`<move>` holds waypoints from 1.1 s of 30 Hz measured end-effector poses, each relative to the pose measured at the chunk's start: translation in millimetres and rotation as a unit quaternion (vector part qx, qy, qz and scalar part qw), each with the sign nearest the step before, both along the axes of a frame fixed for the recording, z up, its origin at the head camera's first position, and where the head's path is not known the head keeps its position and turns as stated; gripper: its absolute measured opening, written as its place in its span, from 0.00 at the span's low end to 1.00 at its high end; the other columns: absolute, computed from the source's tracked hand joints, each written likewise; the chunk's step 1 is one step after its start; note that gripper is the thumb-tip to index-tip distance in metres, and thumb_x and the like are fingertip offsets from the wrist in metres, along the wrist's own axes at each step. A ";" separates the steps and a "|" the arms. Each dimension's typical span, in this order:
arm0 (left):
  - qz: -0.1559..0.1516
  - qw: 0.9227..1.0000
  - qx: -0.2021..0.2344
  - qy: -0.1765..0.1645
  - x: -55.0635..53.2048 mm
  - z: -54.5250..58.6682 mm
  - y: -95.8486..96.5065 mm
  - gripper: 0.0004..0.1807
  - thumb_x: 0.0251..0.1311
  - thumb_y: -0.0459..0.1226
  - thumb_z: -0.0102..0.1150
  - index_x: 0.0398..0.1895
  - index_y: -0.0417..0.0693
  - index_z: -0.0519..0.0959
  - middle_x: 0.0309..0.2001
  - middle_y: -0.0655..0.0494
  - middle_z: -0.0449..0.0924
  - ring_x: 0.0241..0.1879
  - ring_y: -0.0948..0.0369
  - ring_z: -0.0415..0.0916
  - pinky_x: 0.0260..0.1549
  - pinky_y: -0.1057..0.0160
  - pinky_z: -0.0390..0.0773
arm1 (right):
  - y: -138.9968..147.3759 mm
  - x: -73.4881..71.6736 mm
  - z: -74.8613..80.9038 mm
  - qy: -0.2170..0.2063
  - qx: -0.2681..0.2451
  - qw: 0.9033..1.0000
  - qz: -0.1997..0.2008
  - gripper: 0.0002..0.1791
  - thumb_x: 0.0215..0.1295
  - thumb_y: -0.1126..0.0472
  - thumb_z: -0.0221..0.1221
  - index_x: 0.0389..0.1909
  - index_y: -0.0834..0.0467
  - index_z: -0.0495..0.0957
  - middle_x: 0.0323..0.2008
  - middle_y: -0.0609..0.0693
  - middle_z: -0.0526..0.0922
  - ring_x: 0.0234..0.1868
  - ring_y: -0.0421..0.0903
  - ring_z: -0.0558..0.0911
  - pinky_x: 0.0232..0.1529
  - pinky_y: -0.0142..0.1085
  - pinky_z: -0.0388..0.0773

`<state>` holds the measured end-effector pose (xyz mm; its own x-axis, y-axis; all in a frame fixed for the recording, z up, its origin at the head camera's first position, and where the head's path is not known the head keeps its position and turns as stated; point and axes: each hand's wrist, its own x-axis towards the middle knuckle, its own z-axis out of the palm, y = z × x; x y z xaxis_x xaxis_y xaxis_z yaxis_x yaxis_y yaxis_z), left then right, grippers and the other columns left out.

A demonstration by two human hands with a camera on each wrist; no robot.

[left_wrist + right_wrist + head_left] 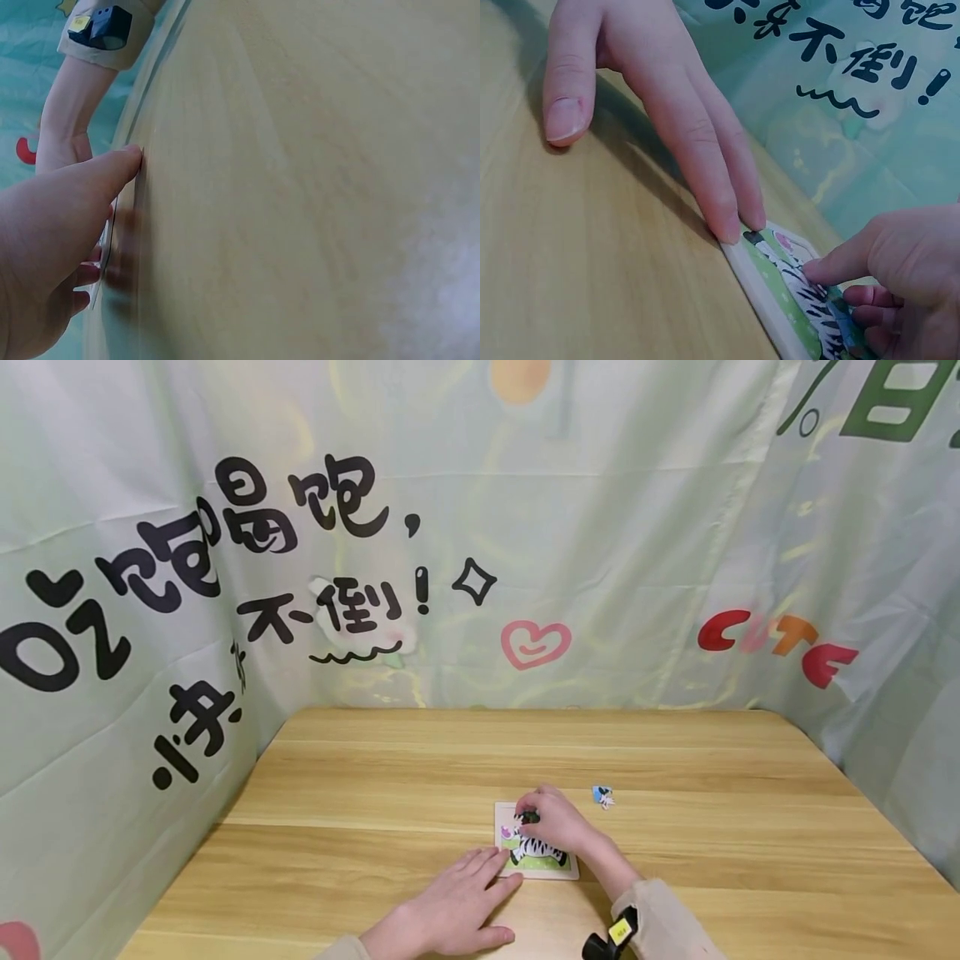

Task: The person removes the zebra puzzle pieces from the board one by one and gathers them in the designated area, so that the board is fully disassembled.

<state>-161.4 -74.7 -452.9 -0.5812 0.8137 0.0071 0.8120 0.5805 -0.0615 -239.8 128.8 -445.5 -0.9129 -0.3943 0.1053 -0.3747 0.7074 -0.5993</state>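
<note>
A small zebra puzzle (536, 863) in a pale frame lies on the wooden table, with a striped body on green ground showing. My left hand (465, 902) lies with its fingers straight, fingertips on the frame's left edge; in the right wrist view two fingertips (731, 229) touch that rim. Over the puzzle's upper part, my right hand (558, 820) has its thumb and fingers bent around a dark-patterned puzzle piece (530, 817), mostly hidden by the fingers. The right thumb (817, 268) rests at the zebra picture in the right wrist view.
One loose puzzle piece (602, 797), blue with black and white stripes, lies on the table right of and beyond the frame. The wooden table (360, 793) meets printed cloth (600, 543) at its back and sides. A small black camera (618, 935) sits on the right wrist.
</note>
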 end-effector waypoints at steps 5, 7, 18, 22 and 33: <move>-0.002 1.000 0.001 0.003 0.4 -0.9 -0.3 0.37 0.64 0.63 0.31 0.68 0.51 0.61 0.69 0.44 0.54 0.68 0.52 0.51 0.65 0.56 0.55 | -2.9 -0.4 2.1 -0.007 0.013 1.000 -0.010 0.10 0.49 0.67 0.66 0.33 0.57 0.78 0.35 0.49 0.70 0.40 0.48 0.69 0.44 0.46 0.70; -0.002 1.000 0.003 0.003 0.6 -0.9 -0.2 0.37 0.64 0.63 0.31 0.68 0.51 0.61 0.69 0.44 0.54 0.68 0.52 0.51 0.65 0.55 0.55 | -3.4 -0.4 2.0 -0.009 0.012 1.000 -0.015 0.10 0.48 0.67 0.66 0.32 0.57 0.78 0.35 0.49 0.70 0.40 0.48 0.68 0.44 0.46 0.70; -0.006 1.000 0.007 0.009 0.0 -1.8 -0.7 0.37 0.64 0.63 0.30 0.68 0.51 0.61 0.69 0.44 0.55 0.68 0.52 0.52 0.64 0.55 0.56 | -1.9 0.6 2.4 -0.022 -0.008 1.000 -0.019 0.12 0.48 0.68 0.66 0.33 0.54 0.76 0.38 0.51 0.70 0.44 0.51 0.68 0.45 0.49 0.70; -0.004 1.000 0.006 0.000 -0.1 -1.6 -1.0 0.37 0.64 0.63 0.30 0.68 0.51 0.61 0.69 0.45 0.54 0.68 0.52 0.51 0.65 0.55 0.56 | -0.2 0.9 1.5 -0.028 -0.027 0.999 -0.029 0.15 0.47 0.67 0.67 0.38 0.58 0.76 0.41 0.54 0.72 0.46 0.52 0.70 0.48 0.52 0.71; 0.011 1.000 0.001 -0.021 0.6 0.5 -0.7 0.37 0.64 0.63 0.30 0.69 0.53 0.59 0.70 0.46 0.51 0.69 0.52 0.48 0.65 0.56 0.54 | 8.5 -2.9 -4.7 -0.011 -0.063 0.998 -0.008 0.13 0.52 0.71 0.63 0.37 0.56 0.74 0.35 0.50 0.73 0.38 0.47 0.72 0.41 0.45 0.73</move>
<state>-160.8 -75.4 -452.4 -0.5988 0.8007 -0.0171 0.8008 0.5984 -0.0260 -242.7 137.4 -450.2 -0.9217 -0.3643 0.1328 -0.3496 0.6323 -0.6914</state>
